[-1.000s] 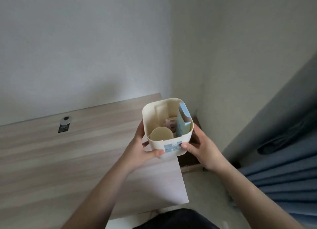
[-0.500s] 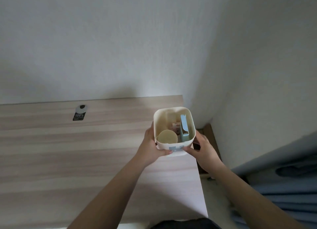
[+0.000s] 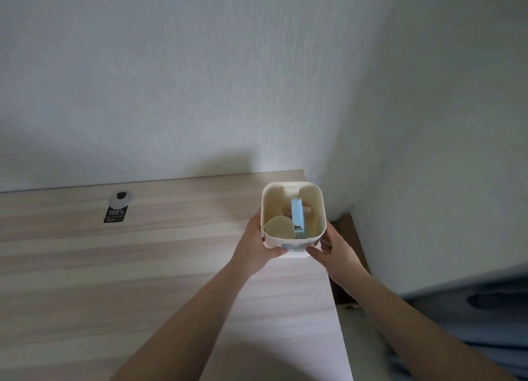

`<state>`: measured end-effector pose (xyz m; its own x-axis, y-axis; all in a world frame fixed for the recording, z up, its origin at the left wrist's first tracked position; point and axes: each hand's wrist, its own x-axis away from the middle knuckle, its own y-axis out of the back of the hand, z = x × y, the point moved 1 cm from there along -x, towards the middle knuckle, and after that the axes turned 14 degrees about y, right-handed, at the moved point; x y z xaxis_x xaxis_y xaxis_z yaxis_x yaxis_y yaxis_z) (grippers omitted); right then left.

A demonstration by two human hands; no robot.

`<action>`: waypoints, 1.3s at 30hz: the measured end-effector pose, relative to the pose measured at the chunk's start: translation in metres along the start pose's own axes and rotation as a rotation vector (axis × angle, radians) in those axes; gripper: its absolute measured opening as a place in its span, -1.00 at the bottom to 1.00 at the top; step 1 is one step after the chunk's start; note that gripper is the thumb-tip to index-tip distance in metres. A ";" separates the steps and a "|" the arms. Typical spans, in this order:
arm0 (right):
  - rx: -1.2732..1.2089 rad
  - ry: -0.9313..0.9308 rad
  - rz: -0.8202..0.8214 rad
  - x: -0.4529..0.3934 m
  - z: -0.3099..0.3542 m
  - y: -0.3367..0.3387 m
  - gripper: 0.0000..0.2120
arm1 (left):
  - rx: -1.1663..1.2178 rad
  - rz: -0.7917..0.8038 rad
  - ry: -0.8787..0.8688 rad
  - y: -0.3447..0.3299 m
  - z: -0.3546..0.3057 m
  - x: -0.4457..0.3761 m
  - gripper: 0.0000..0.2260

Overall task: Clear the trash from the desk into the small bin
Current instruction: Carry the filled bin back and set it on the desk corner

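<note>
1. Holding the small bin (image 3: 293,239) level seems the main care in this step; I judge it should go down flat on the desk (image 3: 128,266), near the far right corner.
2. The desk is pale wood grain, smooth and matte, and no loose trash shows on it.
3. The bin is cream plastic, square with round corners; the left hand (image 3: 253,250) and the right hand (image 3: 335,250) clasp its two sides.
4. Inside stand a light blue carton (image 3: 297,219) and a round tan lid (image 3: 280,227).
5. A black tag (image 3: 114,215) lies far left.
</note>
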<state>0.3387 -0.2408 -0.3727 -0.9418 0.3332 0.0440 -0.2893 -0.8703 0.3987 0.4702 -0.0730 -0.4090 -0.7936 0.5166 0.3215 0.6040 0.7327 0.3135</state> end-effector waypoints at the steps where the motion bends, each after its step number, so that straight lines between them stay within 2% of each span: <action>1: -0.001 -0.007 0.005 -0.007 -0.005 0.003 -0.46 | -0.006 -0.012 -0.009 -0.003 -0.003 -0.007 -0.20; 8: -0.080 -0.047 0.078 -0.066 -0.027 0.012 -0.47 | -0.034 -0.087 -0.019 -0.012 -0.014 -0.051 -0.35; 18: -0.227 -0.038 0.196 -0.127 -0.034 -0.003 -0.43 | -0.100 -0.112 0.047 0.020 -0.018 -0.094 -0.31; 21: -0.304 -0.142 0.116 -0.129 -0.040 -0.004 -0.43 | -0.082 -0.071 0.084 0.027 -0.016 -0.093 -0.27; 23: -0.411 -0.268 0.006 -0.124 -0.044 -0.002 -0.48 | -0.025 -0.096 0.199 0.027 -0.006 -0.082 -0.29; 26: -0.688 -0.397 -0.100 -0.115 -0.045 -0.001 -0.60 | 0.115 -0.269 0.377 0.017 0.013 -0.058 -0.55; 28: -0.814 -0.478 -0.142 -0.112 -0.042 -0.003 -0.64 | 0.329 -0.341 0.425 0.004 0.015 -0.041 -0.66; 32: -0.919 -0.533 -0.148 -0.119 -0.031 -0.011 -0.72 | 0.604 -0.241 0.448 -0.016 -0.009 -0.031 -0.72; 35: -0.929 -0.521 -0.163 -0.131 -0.024 -0.012 -0.70 | 0.630 -0.248 0.464 -0.016 -0.024 -0.043 -0.69; 39: -0.981 -0.479 -0.139 -0.149 -0.023 -0.010 -0.67 | 0.639 -0.181 0.509 -0.005 -0.040 -0.060 -0.63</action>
<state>0.4782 -0.2903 -0.4048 -0.7878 0.3724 0.4906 -0.5980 -0.6533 -0.4643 0.5179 -0.1255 -0.3944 -0.6514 0.2157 0.7274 0.1909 0.9745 -0.1180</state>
